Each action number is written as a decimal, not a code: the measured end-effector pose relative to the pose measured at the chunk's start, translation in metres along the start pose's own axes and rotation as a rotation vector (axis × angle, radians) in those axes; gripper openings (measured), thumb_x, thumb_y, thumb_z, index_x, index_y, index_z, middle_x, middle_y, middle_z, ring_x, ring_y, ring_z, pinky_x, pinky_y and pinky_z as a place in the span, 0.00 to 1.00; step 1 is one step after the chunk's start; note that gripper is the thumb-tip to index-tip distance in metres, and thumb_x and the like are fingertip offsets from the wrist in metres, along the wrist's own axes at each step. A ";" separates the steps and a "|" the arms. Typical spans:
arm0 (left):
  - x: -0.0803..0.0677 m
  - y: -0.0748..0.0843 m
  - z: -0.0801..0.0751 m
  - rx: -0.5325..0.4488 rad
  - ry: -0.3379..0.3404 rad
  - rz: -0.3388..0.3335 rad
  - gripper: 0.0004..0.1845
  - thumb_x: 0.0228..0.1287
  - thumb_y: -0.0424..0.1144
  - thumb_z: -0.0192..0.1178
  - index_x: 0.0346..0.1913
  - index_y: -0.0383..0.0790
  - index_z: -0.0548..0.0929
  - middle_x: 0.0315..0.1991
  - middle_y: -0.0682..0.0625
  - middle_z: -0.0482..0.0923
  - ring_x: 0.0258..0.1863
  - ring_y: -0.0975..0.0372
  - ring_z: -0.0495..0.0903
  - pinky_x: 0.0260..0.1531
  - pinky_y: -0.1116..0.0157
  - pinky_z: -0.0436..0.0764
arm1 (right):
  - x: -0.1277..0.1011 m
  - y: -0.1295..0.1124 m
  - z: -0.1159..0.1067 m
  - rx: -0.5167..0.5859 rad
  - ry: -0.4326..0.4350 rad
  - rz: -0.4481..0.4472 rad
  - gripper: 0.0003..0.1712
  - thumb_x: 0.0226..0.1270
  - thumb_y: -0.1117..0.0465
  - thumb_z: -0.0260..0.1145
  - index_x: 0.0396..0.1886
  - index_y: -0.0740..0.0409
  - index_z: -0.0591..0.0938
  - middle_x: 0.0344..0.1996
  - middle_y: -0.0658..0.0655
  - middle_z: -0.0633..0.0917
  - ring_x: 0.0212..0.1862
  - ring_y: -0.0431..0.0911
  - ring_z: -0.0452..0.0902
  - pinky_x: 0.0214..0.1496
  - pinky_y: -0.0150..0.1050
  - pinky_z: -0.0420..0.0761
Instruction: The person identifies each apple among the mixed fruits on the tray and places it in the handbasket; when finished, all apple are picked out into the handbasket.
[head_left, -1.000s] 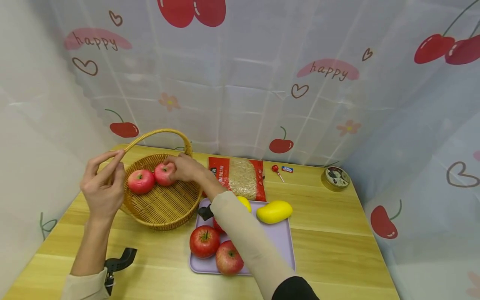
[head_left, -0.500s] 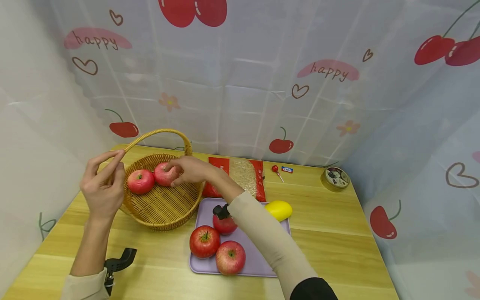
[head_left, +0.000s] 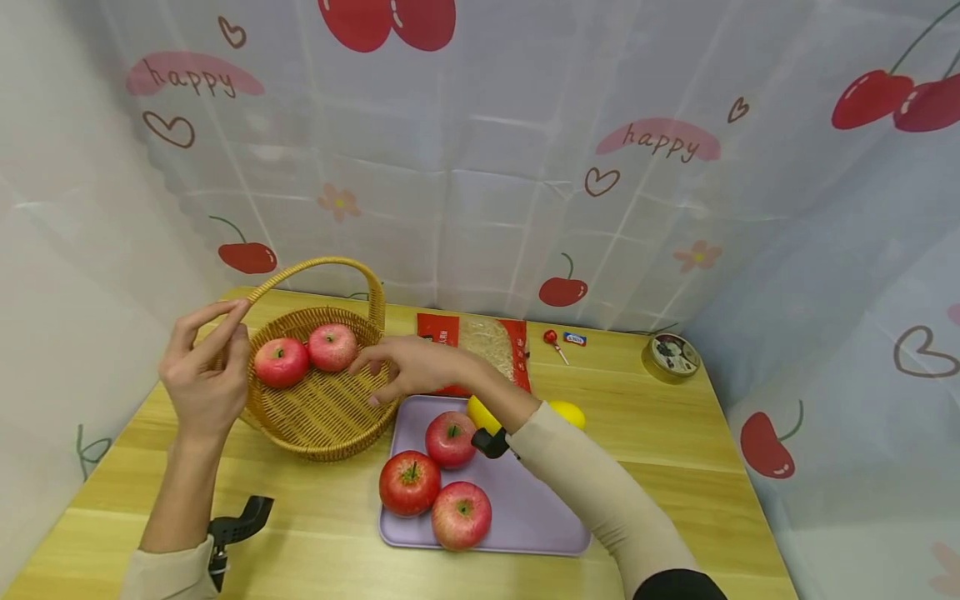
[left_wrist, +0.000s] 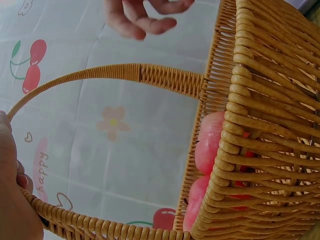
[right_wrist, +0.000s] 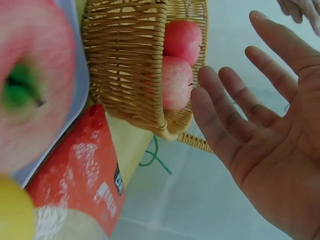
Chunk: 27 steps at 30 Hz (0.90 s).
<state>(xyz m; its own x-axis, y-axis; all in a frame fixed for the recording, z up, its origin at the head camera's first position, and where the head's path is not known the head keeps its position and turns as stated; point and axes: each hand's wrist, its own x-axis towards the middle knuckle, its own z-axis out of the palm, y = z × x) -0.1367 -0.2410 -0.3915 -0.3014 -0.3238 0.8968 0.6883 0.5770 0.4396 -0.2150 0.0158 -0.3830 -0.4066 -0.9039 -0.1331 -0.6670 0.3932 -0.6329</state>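
- Right hand (head_left: 414,367): fingers apart, holding nothing, above the basket's right side.
- Left hand (head_left: 206,375): pinches the left part of the handle (head_left: 322,262).
- Basket (head_left: 322,417): two apples (head_left: 333,347) side by side, far left inside.
- Tray (head_left: 532,517) to the right: three more apples (head_left: 461,517).

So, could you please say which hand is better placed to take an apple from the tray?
Probably the right hand: it holds nothing and is nearer the apples on the tray, while the left hand holds the basket handle.
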 end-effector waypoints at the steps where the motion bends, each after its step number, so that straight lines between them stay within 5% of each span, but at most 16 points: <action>1: -0.001 -0.002 0.000 0.001 0.000 0.000 0.10 0.63 0.27 0.60 0.41 0.30 0.90 0.43 0.33 0.85 0.19 0.75 0.57 0.24 0.82 0.56 | -0.005 0.000 0.001 0.009 -0.004 -0.005 0.27 0.64 0.48 0.73 0.63 0.40 0.79 0.51 0.47 0.79 0.47 0.39 0.81 0.49 0.28 0.78; 17: 0.004 0.009 0.003 -0.017 0.001 0.006 0.10 0.63 0.25 0.59 0.40 0.26 0.89 0.43 0.33 0.84 0.17 0.74 0.54 0.23 0.82 0.55 | -0.082 0.006 0.014 0.079 -0.064 0.010 0.25 0.64 0.51 0.74 0.61 0.39 0.80 0.49 0.44 0.81 0.42 0.35 0.81 0.45 0.30 0.81; 27: -0.001 -0.004 0.000 -0.020 -0.007 0.006 0.10 0.63 0.27 0.60 0.41 0.29 0.90 0.44 0.34 0.84 0.17 0.75 0.54 0.22 0.81 0.54 | -0.122 0.019 0.028 0.156 -0.108 0.018 0.27 0.63 0.49 0.74 0.62 0.44 0.81 0.53 0.49 0.83 0.48 0.48 0.79 0.47 0.37 0.82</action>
<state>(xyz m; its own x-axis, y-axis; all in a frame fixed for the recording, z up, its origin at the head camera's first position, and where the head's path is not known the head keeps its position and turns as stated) -0.1387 -0.2432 -0.3941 -0.3017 -0.3156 0.8997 0.7029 0.5639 0.4335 -0.1605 0.1284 -0.4004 -0.3424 -0.9132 -0.2209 -0.5518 0.3858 -0.7394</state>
